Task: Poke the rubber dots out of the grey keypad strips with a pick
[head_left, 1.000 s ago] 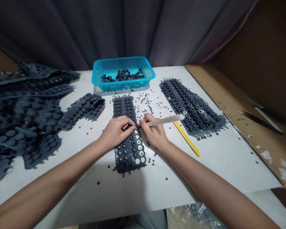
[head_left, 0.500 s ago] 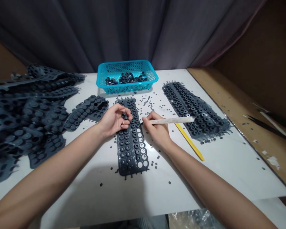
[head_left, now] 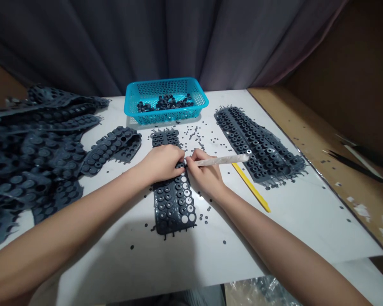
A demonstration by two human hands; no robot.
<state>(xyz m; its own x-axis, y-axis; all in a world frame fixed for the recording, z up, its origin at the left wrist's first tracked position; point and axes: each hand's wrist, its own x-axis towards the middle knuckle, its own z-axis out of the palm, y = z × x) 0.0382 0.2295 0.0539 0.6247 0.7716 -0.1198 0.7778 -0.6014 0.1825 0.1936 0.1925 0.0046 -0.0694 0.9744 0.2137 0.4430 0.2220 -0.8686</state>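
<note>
A long dark rubber strip (head_left: 172, 199) studded with round ring parts lies in front of me on the white table (head_left: 191, 250); several sockets on its right side show white. My left hand (head_left: 163, 163) lies curled on the strip's middle, fingers closed and pressed onto its right edge. My right hand (head_left: 206, 175) grips a pale stick tool (head_left: 221, 160) like a pen, its tip meeting my left fingertips at the strip's right edge.
A blue basket (head_left: 166, 111) with loose black rings stands at the back. A second studded strip (head_left: 258, 144) lies at right, a yellow stick (head_left: 251, 187) beside it. A heap of spent strips (head_left: 32, 148) fills the left. Tiny black discs (head_left: 196, 131) scatter the table. Tweezers (head_left: 354, 163) lie far right.
My left hand, which was lifted with a black ring in its fingers half a second ago, has come back down onto the strip. The tool tip has moved up to meet it.
</note>
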